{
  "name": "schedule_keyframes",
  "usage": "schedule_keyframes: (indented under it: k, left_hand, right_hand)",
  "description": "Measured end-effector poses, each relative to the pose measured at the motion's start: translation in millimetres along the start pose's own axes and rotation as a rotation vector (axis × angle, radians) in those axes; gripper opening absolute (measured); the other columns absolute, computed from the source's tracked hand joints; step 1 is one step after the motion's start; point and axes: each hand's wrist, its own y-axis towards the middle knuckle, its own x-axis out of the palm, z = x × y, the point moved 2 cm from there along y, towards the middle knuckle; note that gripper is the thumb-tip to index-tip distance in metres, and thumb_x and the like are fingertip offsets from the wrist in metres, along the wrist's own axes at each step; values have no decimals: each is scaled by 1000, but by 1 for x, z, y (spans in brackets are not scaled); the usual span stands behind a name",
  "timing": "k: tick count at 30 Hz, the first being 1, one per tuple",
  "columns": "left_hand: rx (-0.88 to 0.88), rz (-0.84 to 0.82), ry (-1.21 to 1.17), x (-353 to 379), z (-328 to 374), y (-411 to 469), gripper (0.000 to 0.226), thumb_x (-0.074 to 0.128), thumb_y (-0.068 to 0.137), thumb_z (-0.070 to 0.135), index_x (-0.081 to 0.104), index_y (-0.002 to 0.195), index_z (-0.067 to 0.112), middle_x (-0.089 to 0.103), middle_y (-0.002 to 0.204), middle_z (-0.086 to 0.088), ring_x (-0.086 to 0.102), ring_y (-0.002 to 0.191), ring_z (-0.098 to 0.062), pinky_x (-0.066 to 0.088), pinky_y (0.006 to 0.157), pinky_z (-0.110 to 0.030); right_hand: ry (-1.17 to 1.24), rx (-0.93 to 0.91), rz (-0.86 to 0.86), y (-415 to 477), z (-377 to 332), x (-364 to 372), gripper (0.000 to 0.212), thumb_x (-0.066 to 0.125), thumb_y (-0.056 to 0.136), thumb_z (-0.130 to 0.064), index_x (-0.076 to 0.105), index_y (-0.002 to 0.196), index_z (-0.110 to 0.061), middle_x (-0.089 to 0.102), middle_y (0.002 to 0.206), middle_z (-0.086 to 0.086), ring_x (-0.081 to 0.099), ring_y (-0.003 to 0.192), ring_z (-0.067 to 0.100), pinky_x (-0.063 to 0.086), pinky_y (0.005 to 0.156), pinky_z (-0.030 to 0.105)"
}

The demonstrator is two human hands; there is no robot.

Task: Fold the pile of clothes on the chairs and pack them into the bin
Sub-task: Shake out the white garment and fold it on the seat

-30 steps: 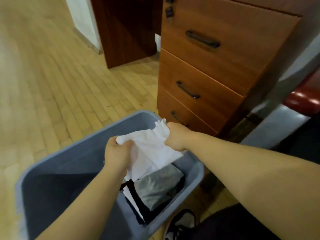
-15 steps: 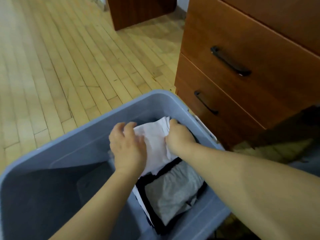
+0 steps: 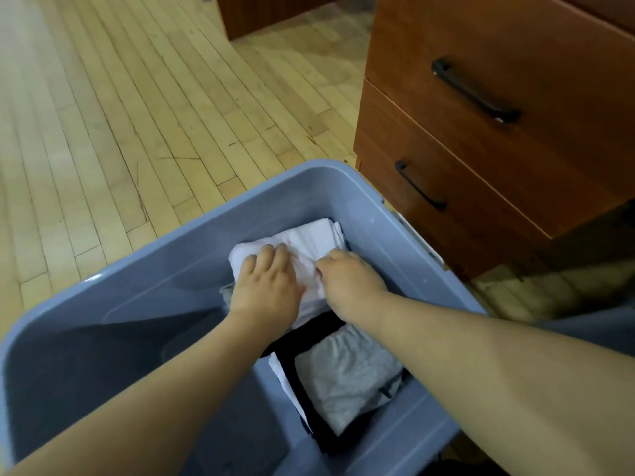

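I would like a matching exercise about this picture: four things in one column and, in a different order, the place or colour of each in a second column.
1. white garment
2. grey garment
3. bin
4. drawer cabinet

A. blue-grey, on the wooden floor
B. reddish-brown, beside the bin
C. under the left hand and the right hand, at the bin's far end
D. on black clothing, at the bin's near end

Pairs: 1-C, 2-D, 3-A, 4-B.
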Motion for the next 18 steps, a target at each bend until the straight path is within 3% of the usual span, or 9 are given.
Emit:
schedule_keyframes:
  k: [4, 8, 12, 15, 18]
  left_hand:
    - [20, -98, -118, 23, -7, 3, 68, 22, 109, 49, -5, 164, 20, -5, 173, -8, -6, 159, -28, -1, 127, -42]
    - [-9, -156, -170, 29, -11, 9, 65, 15, 108, 53, -9, 164, 30, -11, 173, -4, -10, 159, -24, -5, 128, -41]
    - [-31, -209, -173, 25, -9, 13, 67, 15, 107, 55, -9, 164, 29, -13, 172, -4, -10, 159, -25, -1, 128, -44]
    - [-24, -251, -160, 0, -2, 4, 71, 26, 107, 52, -5, 164, 25, -10, 172, -6, -7, 159, -29, 5, 128, -46]
    - [-1, -177, -135, -40, 11, -12, 73, 46, 102, 49, 16, 162, 20, 19, 166, -11, 19, 152, -33, 25, 122, -46]
  right_hand:
    - [76, -21, -226, 2, 7, 16, 47, 42, 102, -15, 40, 148, -6, 43, 153, 13, 45, 139, 32, 36, 114, 38]
    - [65, -38, -371, 7, 12, 19, 59, 33, 108, -20, 14, 162, -4, 16, 170, 11, 21, 155, 26, 18, 126, 37]
    - [67, -19, -447, 2, 16, 7, 58, 39, 107, -20, 19, 161, -8, 25, 165, 14, 28, 152, 32, 26, 123, 42]
    - [-27, -47, -512, -21, 20, -28, 56, 44, 106, -14, 26, 158, -8, 32, 162, 16, 37, 146, 37, 37, 116, 46]
    - [-144, -49, -496, -50, 15, -80, 40, 44, 107, -13, 44, 147, -8, 47, 151, 16, 53, 130, 37, 48, 102, 42]
